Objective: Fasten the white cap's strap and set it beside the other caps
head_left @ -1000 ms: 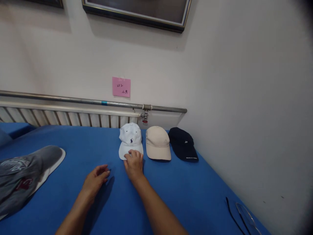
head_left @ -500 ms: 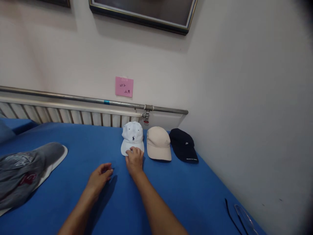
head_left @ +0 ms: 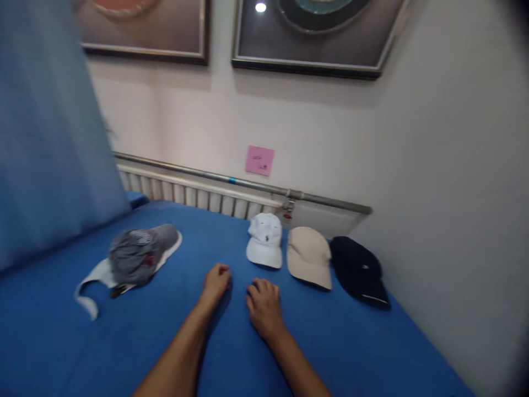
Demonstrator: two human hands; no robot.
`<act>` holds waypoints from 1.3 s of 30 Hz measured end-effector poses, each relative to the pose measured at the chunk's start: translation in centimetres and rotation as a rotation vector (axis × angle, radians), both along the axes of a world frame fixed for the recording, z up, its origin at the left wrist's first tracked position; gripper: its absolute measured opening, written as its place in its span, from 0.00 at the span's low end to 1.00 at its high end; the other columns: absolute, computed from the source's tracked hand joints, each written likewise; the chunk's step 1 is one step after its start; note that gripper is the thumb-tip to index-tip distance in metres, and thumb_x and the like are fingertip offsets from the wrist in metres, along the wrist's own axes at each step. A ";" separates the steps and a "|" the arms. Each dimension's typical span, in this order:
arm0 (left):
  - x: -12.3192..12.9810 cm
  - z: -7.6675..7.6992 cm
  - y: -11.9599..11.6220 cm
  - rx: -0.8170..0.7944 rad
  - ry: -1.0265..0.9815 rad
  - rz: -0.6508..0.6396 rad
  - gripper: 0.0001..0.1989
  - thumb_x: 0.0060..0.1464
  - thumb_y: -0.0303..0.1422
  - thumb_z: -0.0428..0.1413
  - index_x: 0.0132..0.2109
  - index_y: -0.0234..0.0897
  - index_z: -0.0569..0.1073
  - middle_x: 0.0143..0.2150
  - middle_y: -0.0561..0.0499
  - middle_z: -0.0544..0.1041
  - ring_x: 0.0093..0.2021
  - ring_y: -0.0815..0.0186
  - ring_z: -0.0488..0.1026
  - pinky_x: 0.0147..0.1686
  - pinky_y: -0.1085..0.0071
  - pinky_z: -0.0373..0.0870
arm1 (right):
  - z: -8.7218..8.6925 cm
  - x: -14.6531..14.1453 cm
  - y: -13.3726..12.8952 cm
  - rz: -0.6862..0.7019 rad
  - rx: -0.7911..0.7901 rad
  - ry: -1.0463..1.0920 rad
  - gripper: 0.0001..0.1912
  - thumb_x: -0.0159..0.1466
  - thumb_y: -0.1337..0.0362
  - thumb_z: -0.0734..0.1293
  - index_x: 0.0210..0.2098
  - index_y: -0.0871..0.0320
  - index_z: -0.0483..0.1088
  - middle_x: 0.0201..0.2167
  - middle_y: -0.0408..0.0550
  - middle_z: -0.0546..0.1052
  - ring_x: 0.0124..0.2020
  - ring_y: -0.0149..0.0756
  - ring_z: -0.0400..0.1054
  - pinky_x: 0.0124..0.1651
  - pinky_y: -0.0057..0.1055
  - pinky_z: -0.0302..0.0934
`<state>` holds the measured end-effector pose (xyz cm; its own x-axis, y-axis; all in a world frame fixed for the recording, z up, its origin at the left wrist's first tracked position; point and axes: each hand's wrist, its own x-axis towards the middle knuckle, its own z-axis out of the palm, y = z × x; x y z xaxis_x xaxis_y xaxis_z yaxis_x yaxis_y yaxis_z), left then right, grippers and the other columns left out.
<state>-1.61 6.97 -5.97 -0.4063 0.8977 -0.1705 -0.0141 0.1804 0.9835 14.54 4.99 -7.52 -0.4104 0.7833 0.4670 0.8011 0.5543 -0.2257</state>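
A white cap (head_left: 265, 251) with a small dark logo sits upright on the blue-covered surface, its brim facing me. My right hand (head_left: 264, 309) lies palm down just in front of that brim, apart from it, fingers spread and holding nothing. Left of it, my left hand (head_left: 217, 284) is near the blue cover, fingers loosely curled and apart, with nothing in them. A beige cap (head_left: 308, 253) and a black cap (head_left: 357, 267) stand in a row to the right of the white one. At the left lies a grey cap (head_left: 134, 256) on its side, its pale strap loose.
Behind the blue surface (head_left: 330, 342) run a metal pipe (head_left: 185, 172) and a white radiator (head_left: 198, 198). A pink note (head_left: 259, 160) is on the wall, below framed pictures (head_left: 306, 63). A blue curtain (head_left: 49, 138) hangs at the left, and a wall bounds the right.
My right hand has come off the white cap's brim and drawn back toward me. The view has swung left, bringing the curtain and the whole grey cap into sight.
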 end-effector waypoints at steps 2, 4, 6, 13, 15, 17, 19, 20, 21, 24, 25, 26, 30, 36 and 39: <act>-0.1 -0.3 0.0 0.006 0.043 0.018 0.01 0.57 0.25 0.57 0.38 0.32 0.72 0.28 0.55 0.73 0.25 0.71 0.70 0.27 0.73 0.70 | 0.1 0.0 -0.7 -0.015 -0.036 -0.025 0.10 0.63 0.71 0.64 0.41 0.57 0.74 0.43 0.55 0.77 0.45 0.47 0.66 0.48 0.43 0.53; -0.6 -0.4 -0.2 0.015 0.101 0.043 0.02 0.59 0.27 0.56 0.38 0.32 0.73 0.30 0.54 0.74 0.27 0.70 0.71 0.29 0.72 0.72 | 0.2 0.0 -0.9 -0.021 -0.063 -0.060 0.11 0.63 0.71 0.63 0.43 0.56 0.74 0.44 0.55 0.77 0.46 0.47 0.67 0.48 0.42 0.53; -1.7 -0.3 -0.8 0.039 0.181 0.090 0.01 0.58 0.25 0.57 0.38 0.32 0.73 0.31 0.52 0.75 0.30 0.68 0.73 0.33 0.69 0.73 | 0.1 0.0 -0.8 -0.020 -0.068 -0.071 0.12 0.64 0.70 0.63 0.44 0.56 0.74 0.45 0.56 0.77 0.47 0.47 0.68 0.48 0.41 0.54; -10.8 2.1 -5.5 0.121 0.584 0.508 0.20 0.52 0.19 0.54 0.52 0.35 0.71 0.60 0.40 0.68 0.65 0.50 0.58 0.63 0.51 0.50 | -0.5 0.3 -0.3 -0.001 -0.013 -0.056 0.13 0.66 0.68 0.60 0.43 0.58 0.75 0.44 0.56 0.78 0.45 0.48 0.70 0.46 0.42 0.57; -13.6 2.3 -6.9 0.076 0.656 0.663 0.26 0.54 0.23 0.54 0.60 0.34 0.65 0.66 0.37 0.59 0.68 0.47 0.49 0.64 0.47 0.45 | -0.5 0.2 -0.3 0.003 -0.012 -0.053 0.13 0.66 0.68 0.59 0.43 0.58 0.75 0.44 0.56 0.78 0.44 0.48 0.70 0.45 0.42 0.57; -15.7 2.0 -7.7 0.004 0.687 0.788 0.30 0.56 0.27 0.54 0.64 0.28 0.58 0.67 0.31 0.56 0.68 0.44 0.48 0.64 0.45 0.45 | -0.5 0.2 -0.4 0.000 -0.014 -0.053 0.13 0.66 0.68 0.60 0.43 0.59 0.75 0.44 0.56 0.78 0.44 0.48 0.70 0.45 0.41 0.57; -16.9 1.4 -7.8 -0.068 0.686 0.848 0.30 0.55 0.30 0.55 0.62 0.21 0.60 0.62 0.25 0.62 0.64 0.39 0.56 0.59 0.44 0.54 | -0.3 0.2 -0.5 -0.004 -0.015 -0.049 0.12 0.65 0.68 0.60 0.43 0.58 0.75 0.43 0.55 0.78 0.43 0.48 0.70 0.44 0.41 0.58; -17.2 1.1 -7.7 -0.096 0.685 0.860 0.28 0.55 0.32 0.56 0.60 0.21 0.63 0.58 0.24 0.66 0.61 0.38 0.61 0.56 0.44 0.58 | -0.3 0.2 -0.5 -0.007 -0.014 -0.043 0.12 0.65 0.68 0.61 0.42 0.58 0.75 0.43 0.55 0.78 0.43 0.47 0.70 0.44 0.40 0.58; -17.3 0.8 -7.5 -0.116 0.687 0.867 0.25 0.55 0.33 0.56 0.57 0.21 0.67 0.54 0.25 0.69 0.57 0.38 0.64 0.53 0.43 0.60 | -0.3 0.1 -0.5 -0.008 -0.013 -0.035 0.12 0.65 0.69 0.61 0.42 0.58 0.75 0.42 0.55 0.78 0.43 0.47 0.70 0.44 0.40 0.58; -17.3 0.3 -7.0 -0.111 0.727 0.890 0.16 0.57 0.35 0.53 0.48 0.27 0.73 0.47 0.30 0.74 0.52 0.39 0.68 0.49 0.42 0.63 | -0.2 0.2 -0.5 -0.006 -0.009 -0.010 0.12 0.64 0.69 0.60 0.40 0.57 0.75 0.41 0.54 0.79 0.42 0.47 0.70 0.43 0.40 0.58; -17.2 0.3 -7.0 -0.081 0.754 0.901 0.14 0.58 0.34 0.51 0.46 0.29 0.74 0.47 0.31 0.74 0.52 0.40 0.67 0.49 0.42 0.62 | -0.3 0.2 -0.5 -0.004 -0.011 -0.004 0.12 0.64 0.69 0.60 0.40 0.57 0.75 0.40 0.54 0.79 0.42 0.47 0.70 0.43 0.40 0.58; -17.1 0.4 -7.0 -0.034 0.787 0.906 0.13 0.59 0.34 0.50 0.45 0.30 0.74 0.48 0.33 0.74 0.53 0.41 0.66 0.50 0.41 0.61 | -0.3 0.2 -0.4 -0.002 -0.014 0.001 0.11 0.64 0.69 0.60 0.39 0.57 0.75 0.40 0.54 0.79 0.42 0.47 0.70 0.43 0.40 0.58; -15.6 1.2 -6.9 0.301 0.953 0.808 0.11 0.60 0.34 0.49 0.43 0.35 0.74 0.50 0.38 0.73 0.55 0.48 0.66 0.55 0.47 0.60 | -0.4 0.3 -0.3 -0.009 -0.030 0.024 0.11 0.63 0.70 0.61 0.39 0.58 0.75 0.40 0.53 0.79 0.42 0.46 0.70 0.43 0.40 0.58; -8.9 1.5 -6.1 0.815 1.158 0.422 0.08 0.63 0.30 0.49 0.44 0.38 0.73 0.52 0.42 0.73 0.55 0.57 0.68 0.54 0.56 0.67 | -0.3 0.3 -0.2 -0.007 -0.067 0.077 0.11 0.63 0.69 0.60 0.36 0.57 0.74 0.38 0.53 0.79 0.40 0.46 0.70 0.43 0.41 0.57; -6.1 1.5 -6.2 0.960 1.212 0.218 0.08 0.62 0.26 0.50 0.44 0.38 0.73 0.52 0.42 0.75 0.55 0.58 0.70 0.53 0.57 0.69 | -0.1 0.4 -0.1 -0.004 -0.131 0.184 0.10 0.61 0.68 0.61 0.34 0.56 0.74 0.36 0.52 0.79 0.40 0.48 0.69 0.44 0.44 0.57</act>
<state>-7.69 0.79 -4.50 -0.0041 0.3822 0.9241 0.9016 -0.3983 0.1687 14.90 4.88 -7.66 -0.3245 0.8434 0.4281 0.7415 0.5078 -0.4384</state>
